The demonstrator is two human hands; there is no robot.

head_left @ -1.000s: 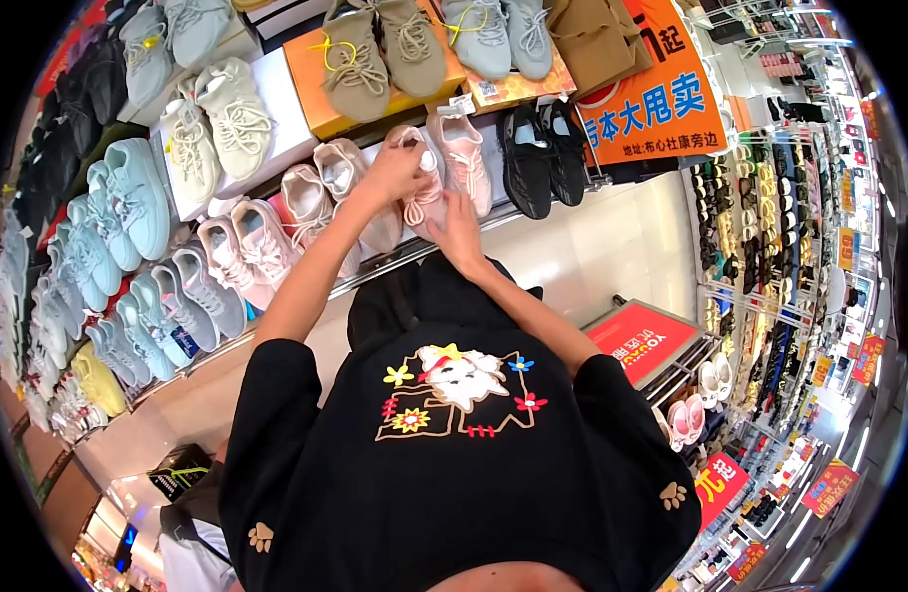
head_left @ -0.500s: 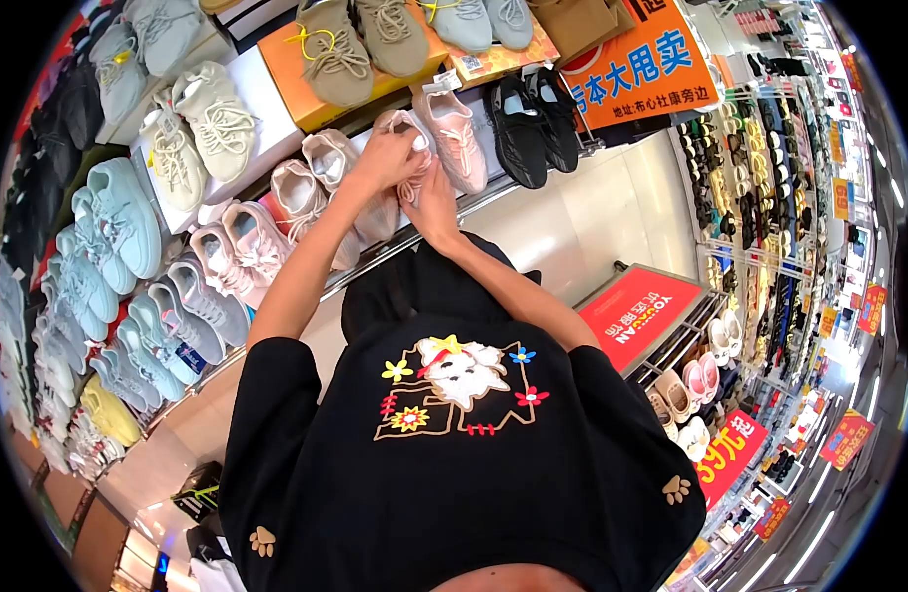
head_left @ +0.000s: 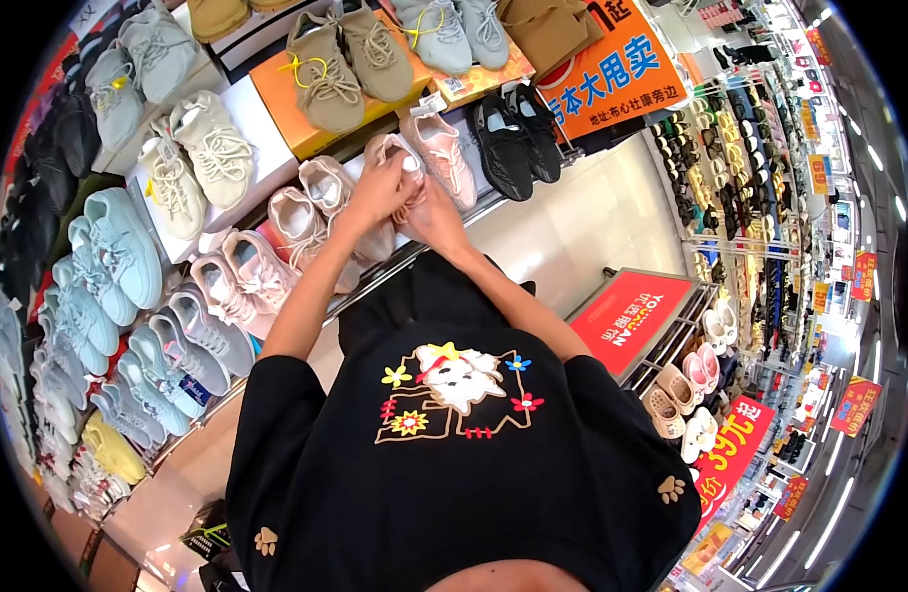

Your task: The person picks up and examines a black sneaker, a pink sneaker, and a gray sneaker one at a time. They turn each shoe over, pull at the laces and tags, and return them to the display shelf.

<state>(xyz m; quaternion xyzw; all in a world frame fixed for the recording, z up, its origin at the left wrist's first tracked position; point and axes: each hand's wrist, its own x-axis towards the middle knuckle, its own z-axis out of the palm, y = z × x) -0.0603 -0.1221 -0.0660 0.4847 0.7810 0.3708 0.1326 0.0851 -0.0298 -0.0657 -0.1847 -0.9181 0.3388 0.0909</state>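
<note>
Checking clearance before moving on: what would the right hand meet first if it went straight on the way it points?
The pink shoe the right hand seems to touch, then probably the left hand just beyond. They crowd together in view, so depth is unclear.

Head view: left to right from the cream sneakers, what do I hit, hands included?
Cream sneakers → left hand → right hand → black sneakers → red YOUXUAN sign → red price sign with yellow 39

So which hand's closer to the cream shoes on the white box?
Left. In the picture, the left hand is right of the cream shoes; the right hand is farther right.
</note>
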